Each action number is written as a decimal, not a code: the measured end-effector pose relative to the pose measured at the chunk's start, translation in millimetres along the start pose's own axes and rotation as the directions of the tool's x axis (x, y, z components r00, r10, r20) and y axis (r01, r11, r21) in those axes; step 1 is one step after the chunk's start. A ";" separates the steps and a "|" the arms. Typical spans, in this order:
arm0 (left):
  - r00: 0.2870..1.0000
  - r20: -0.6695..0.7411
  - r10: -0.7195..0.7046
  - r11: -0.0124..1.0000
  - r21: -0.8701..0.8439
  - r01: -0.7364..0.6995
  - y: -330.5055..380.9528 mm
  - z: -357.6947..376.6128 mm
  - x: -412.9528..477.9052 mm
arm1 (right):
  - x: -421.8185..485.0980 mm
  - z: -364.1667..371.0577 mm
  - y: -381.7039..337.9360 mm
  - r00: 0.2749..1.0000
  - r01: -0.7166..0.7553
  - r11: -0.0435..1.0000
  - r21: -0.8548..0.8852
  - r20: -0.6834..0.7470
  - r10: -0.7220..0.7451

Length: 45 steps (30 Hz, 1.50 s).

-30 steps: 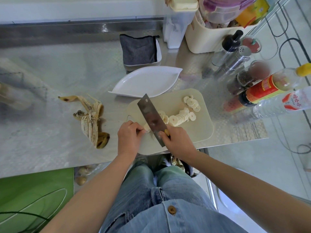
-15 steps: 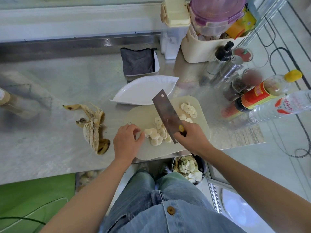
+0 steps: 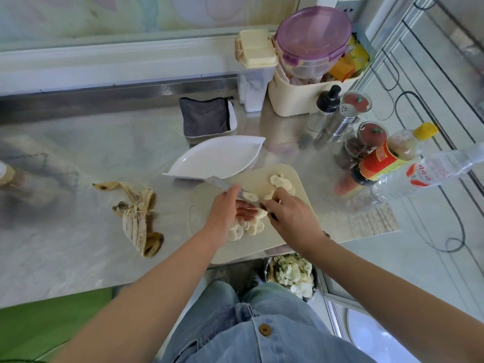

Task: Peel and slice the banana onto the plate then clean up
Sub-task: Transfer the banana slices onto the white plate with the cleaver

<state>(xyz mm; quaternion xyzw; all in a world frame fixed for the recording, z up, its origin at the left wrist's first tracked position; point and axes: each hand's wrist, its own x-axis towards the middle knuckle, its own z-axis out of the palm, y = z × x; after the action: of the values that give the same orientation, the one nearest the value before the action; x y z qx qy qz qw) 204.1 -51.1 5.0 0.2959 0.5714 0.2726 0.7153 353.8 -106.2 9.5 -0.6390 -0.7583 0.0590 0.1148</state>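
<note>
Lowered flat, the knife (image 3: 221, 183) bears slices (image 3: 251, 197) beside plate (image 3: 217, 158).

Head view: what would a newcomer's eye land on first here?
Over the cutting board, the right hand grips the knife, its blade low, and the open left hand gathers banana slices beside it. Just behind, the white plate holds nothing yet. The banana peel sprawls on the counter to the left.

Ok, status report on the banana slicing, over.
Left hand open at slices; right hand grips knife. Slices on board, plate empty. Peel left of board, nothing blocking.
</note>
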 end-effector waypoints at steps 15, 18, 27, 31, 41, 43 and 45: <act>0.993 -0.104 0.048 0.994 -0.094 -0.058 3.8 -14.6 -14.8 | 6.2 -0.5 -4.0 0.899 0.147 0.943 0.299 0.358 -0.253; 0.983 -0.173 0.061 0.993 -0.088 -0.077 11.4 -21.0 -11.7 | 23.9 4.1 -7.2 0.897 0.123 0.943 0.309 0.371 -0.239; 0.957 -0.286 0.056 0.980 -0.166 -0.107 49.0 -59.2 10.6 | 88.7 16.1 -38.8 0.861 0.138 0.888 0.438 0.391 -0.327; 0.943 -0.330 0.048 0.983 -0.151 -0.103 65.0 -83.5 28.2 | 122.9 34.3 -46.8 0.863 0.044 0.905 0.423 0.440 -0.248; 0.953 -0.300 -0.036 0.999 0.019 0.043 76.8 -119.0 54.1 | 168.5 55.1 -53.1 0.869 -0.098 0.925 0.367 0.484 -0.101; 0.958 -0.288 -0.013 0.998 0.051 0.029 77.3 -120.9 55.7 | 168.5 53.0 -60.4 0.879 0.001 0.902 0.431 0.429 -0.206; 0.964 -0.266 0.017 0.998 0.067 0.001 78.9 -120.2 55.0 | 167.2 54.6 -66.1 0.858 0.059 0.892 0.447 0.434 -0.274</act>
<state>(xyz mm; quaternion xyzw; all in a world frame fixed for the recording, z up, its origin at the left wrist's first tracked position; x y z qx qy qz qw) 93.2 55.8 6.2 0.2824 0.6699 0.2938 0.6206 250.8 49.5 -11.2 -0.4938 -0.7855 0.3682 0.0598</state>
